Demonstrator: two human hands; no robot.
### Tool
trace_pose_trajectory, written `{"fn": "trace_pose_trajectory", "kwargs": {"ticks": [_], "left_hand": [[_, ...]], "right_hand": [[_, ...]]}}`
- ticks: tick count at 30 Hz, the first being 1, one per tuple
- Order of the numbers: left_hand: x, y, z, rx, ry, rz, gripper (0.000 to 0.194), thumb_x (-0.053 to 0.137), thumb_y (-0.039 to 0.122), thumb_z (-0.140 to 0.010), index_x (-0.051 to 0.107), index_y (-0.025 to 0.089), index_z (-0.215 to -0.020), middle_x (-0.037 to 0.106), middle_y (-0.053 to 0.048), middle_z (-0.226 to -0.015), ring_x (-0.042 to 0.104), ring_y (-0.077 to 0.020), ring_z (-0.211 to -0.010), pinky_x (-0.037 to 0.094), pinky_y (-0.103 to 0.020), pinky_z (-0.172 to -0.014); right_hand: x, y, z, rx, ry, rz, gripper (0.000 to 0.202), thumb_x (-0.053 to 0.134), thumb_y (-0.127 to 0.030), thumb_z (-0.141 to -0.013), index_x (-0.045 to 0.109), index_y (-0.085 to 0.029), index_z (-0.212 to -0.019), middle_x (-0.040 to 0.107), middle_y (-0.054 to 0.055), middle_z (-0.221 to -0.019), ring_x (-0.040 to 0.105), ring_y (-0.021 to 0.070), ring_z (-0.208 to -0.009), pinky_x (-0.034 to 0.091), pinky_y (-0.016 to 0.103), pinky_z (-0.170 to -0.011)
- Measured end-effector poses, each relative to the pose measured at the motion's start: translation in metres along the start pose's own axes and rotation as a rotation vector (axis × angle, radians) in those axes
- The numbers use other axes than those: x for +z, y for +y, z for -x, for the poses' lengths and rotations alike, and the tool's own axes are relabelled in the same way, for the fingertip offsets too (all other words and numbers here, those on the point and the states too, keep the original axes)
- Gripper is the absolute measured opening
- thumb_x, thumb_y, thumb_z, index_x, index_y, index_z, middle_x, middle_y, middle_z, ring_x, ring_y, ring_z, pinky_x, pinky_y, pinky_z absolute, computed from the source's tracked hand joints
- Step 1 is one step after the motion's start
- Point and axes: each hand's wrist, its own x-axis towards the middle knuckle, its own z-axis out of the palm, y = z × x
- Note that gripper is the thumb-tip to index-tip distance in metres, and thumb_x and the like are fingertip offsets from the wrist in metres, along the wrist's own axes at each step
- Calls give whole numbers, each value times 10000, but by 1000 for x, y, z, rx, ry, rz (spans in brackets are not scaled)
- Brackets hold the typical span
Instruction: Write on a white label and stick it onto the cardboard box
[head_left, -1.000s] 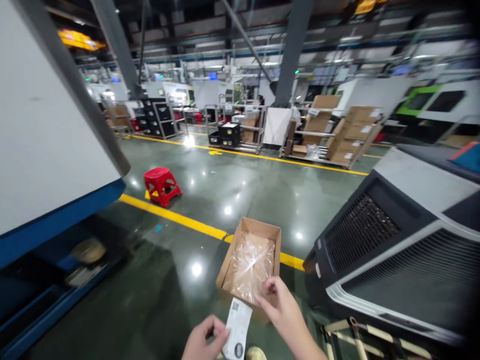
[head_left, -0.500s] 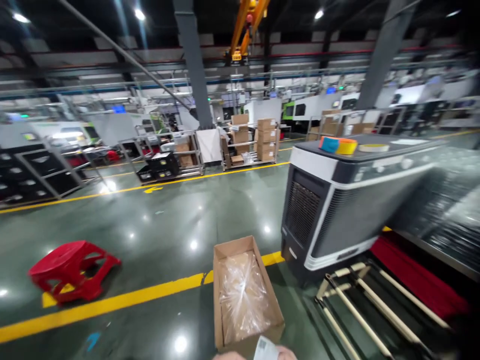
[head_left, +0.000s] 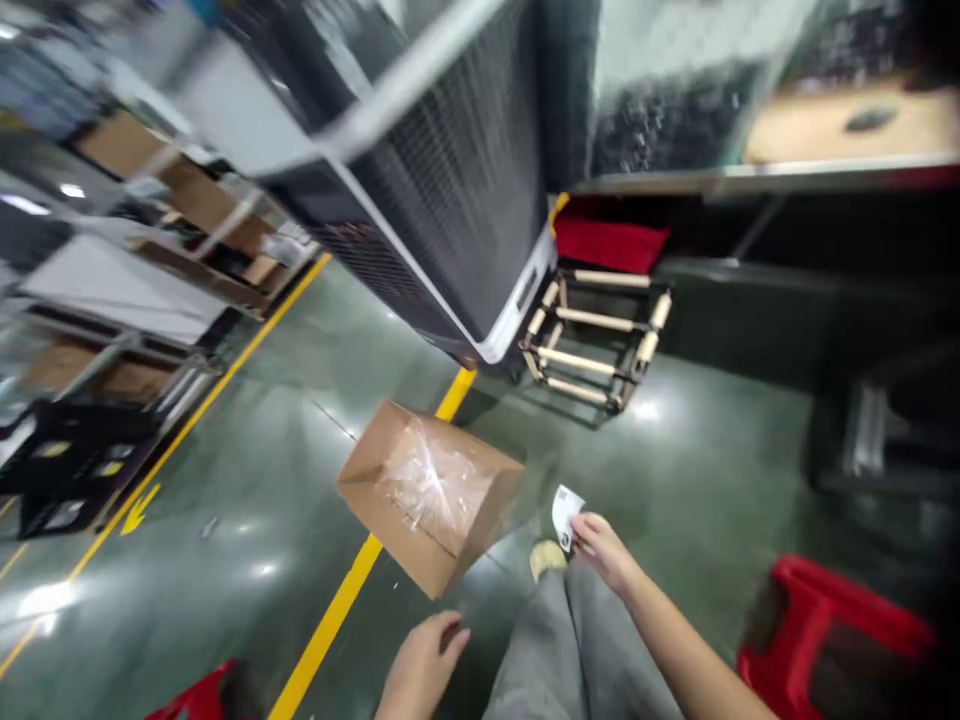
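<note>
Between thumb and fingers of my right hand [head_left: 598, 548] is a small white printed label [head_left: 565, 515], held over the floor by my shoe. My left hand [head_left: 421, 662] is open and holds nothing; its fingers curl loosely with a gap to the thumb. Just beyond the left hand, apart from it, stands an open cardboard box [head_left: 409, 543]. Crumpled clear plastic [head_left: 431, 480] lies inside the box, hiding whatever is under it.
A large grey air cooler [head_left: 457, 180] stands past the box, beside a low tubular rack [head_left: 592, 345]. Red stools [head_left: 817, 640] are at the lower right and lower left. A workbench edge [head_left: 750, 180] runs along the upper right. Yellow lines [head_left: 337, 620] cross the floor.
My view has swung right and down. Both hands are now plainly in sight, the label held in the right and the left apart from the box. The workbench and a right-hand stool have appeared.
</note>
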Motion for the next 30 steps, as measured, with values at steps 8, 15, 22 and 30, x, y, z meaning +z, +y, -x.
{"fn": "trace_pose_trajectory", "kwargs": {"ticks": [8,15,22,30], "left_hand": [[95,-82,-195,-58,-8,-264,706,498,350,-775,228,68,-1363,307,-198,-1418,267,-270,-1322,225,-421,-1070],[134,-164,-264,-210,-17,-349,416,453,454,-801,626,135,-1004,684,-157,-996,615,-283,-990,477,-357,-829],[140,-174,-263,-263,57,-407,374,521,453,-752,678,150,-904,718,-114,-886,643,-288,-922,515,-332,-759],[141,-172,-262,-228,70,-349,389,543,448,-750,675,130,-929,712,-100,-933,632,-273,-959,511,-309,-807]], "right_hand": [[38,162,-130,262,86,-147,216,516,-313,-854,557,-111,-920,575,26,-871,561,112,-753,497,282,-664],[100,259,-264,218,49,-233,217,521,-322,-850,555,-108,-836,559,-4,-759,535,83,-648,475,240,-595],[128,299,-324,149,48,-378,194,539,-300,-840,554,-109,-872,567,7,-813,548,92,-690,488,252,-620],[135,298,-333,79,95,-368,220,521,-332,-848,545,-113,-840,547,-6,-755,530,83,-649,473,243,-600]]}}
